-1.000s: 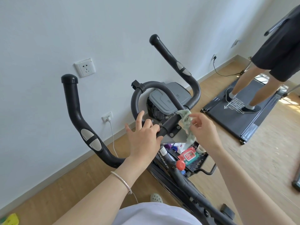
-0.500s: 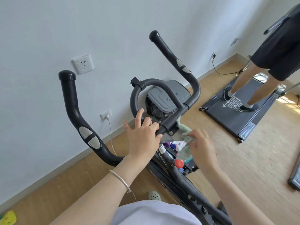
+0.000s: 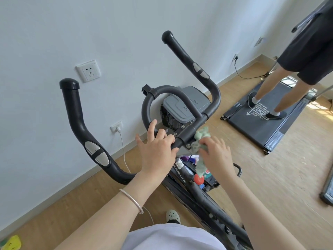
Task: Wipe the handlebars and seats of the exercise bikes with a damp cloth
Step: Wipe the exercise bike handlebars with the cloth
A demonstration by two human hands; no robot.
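Observation:
The exercise bike's black handlebar (image 3: 77,120) curves up on the left, and its right horn (image 3: 182,56) rises near the wall. My left hand (image 3: 156,152) grips the centre crossbar (image 3: 189,132), with the index finger and thumb spread. My right hand (image 3: 216,154) holds a crumpled pale green cloth (image 3: 201,137) against the crossbar's underside, just right of the left hand. A strip of the cloth hangs down below. The seat is out of view.
A grey lidded bin (image 3: 183,107) stands behind the bars by the wall. A basket (image 3: 212,181) of small items sits under the frame. Another person (image 3: 306,51) stands on a treadmill (image 3: 261,127) at the right. A charger cable (image 3: 124,150) hangs from the lower socket.
My right hand dropped with the cloth, then came back up to the crossbar's underside. My left hand kept its grip on the crossbar.

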